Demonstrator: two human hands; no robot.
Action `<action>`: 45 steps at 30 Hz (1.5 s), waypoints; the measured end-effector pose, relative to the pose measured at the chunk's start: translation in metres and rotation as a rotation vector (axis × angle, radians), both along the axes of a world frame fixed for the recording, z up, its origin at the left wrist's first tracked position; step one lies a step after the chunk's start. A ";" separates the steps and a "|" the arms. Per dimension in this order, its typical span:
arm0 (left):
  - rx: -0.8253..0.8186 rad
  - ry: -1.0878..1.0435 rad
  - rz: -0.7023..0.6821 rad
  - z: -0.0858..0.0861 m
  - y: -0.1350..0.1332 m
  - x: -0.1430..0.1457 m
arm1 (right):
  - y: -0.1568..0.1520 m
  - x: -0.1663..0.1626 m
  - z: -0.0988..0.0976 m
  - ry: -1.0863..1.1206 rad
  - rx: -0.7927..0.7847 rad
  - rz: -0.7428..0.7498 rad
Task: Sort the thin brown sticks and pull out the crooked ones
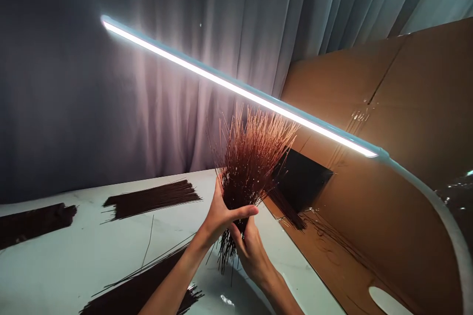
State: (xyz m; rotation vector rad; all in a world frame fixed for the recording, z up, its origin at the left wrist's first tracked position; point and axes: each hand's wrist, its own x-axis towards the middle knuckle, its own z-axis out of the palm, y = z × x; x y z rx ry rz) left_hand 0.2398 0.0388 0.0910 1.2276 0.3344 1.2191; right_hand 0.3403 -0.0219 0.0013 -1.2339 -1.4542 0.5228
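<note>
Both hands grip one upright bundle of thin dark-brown sticks point(253, 162), fanned out at the top and narrower below. My left hand point(221, 214) wraps the bundle's middle, its thumb lying across the front. Lower down, my right hand point(251, 248) closes round it from the right side. Loose lower ends poke out beneath the hands, above the white table point(121, 246). The fingers behind the bundle are hidden. Under my left forearm lies a larger pile of dark sticks point(136, 285).
Flat stick bundles lie at the table's back point(151, 199) and left edge point(33, 224). A lit tube lamp point(236, 88) slants just above the held bundle, on a curved arm point(443, 216). Cardboard point(399, 88) stands right, with a black panel point(305, 177) and more sticks. Grey curtains point(166, 108) hang behind.
</note>
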 end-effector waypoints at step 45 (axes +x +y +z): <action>-0.015 -0.111 0.470 0.018 0.065 -0.242 | 0.106 -0.188 0.128 -0.067 0.033 0.497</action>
